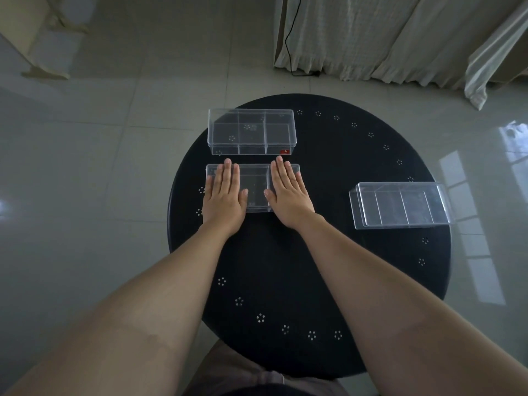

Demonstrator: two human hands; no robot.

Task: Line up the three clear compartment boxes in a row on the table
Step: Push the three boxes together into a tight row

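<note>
Three clear compartment boxes stand on a round black table. The far box sits at the back left and has a small red sticker on its near right corner. Just in front of it lies the middle box. My left hand rests flat on its left end and my right hand flat on its right end, fingers straight and pointing away from me. The third box stands apart at the table's right edge, turned slightly.
The table has small clusters of holes around its rim. Glossy pale floor tiles surround it. Curtains and a black cable hang at the back right. A pale furniture base stands at the back left.
</note>
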